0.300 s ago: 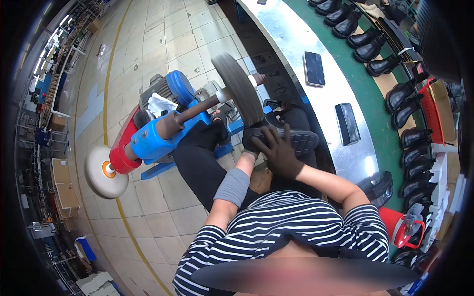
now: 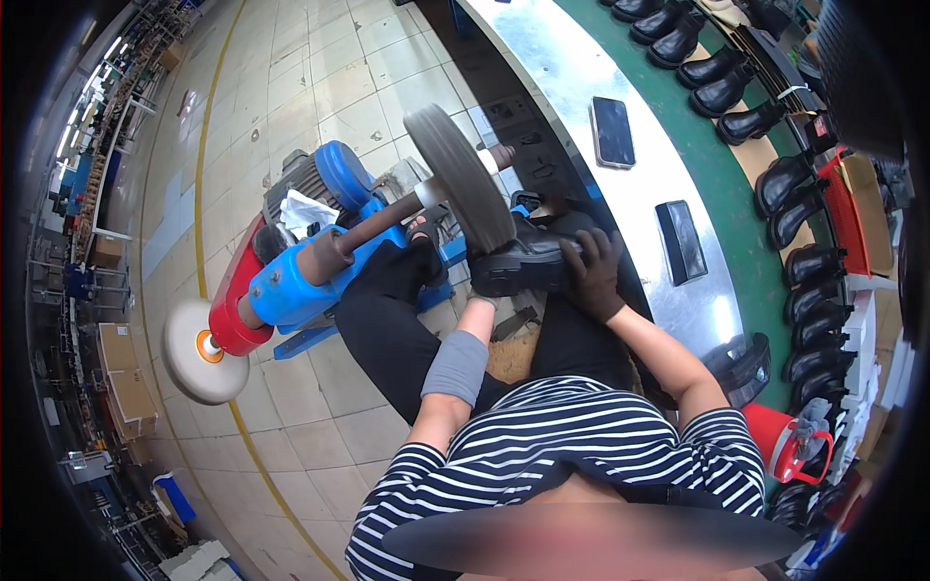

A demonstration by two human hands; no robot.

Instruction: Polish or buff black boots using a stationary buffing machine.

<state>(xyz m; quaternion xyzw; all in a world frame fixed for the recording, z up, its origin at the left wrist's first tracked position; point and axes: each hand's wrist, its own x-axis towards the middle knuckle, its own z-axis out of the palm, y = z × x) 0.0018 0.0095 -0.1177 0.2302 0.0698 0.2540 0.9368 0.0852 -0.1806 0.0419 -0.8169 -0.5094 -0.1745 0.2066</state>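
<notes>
Black boot (image 2: 531, 269) has turned beside the wheel (image 2: 455, 174), hiding its tread; right grip (image 2: 593, 273) has shifted, curled around its right end; left grip hidden, can't tell.

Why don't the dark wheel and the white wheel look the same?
The dark wheel is greyish brown; the white wheel is creamy white. The white wheel shows an orange ring at its middle, while the dark wheel shows a white collar. The dark wheel meets the black boot; the white wheel is well away from it. Both are round and sit on the same machine.
</notes>
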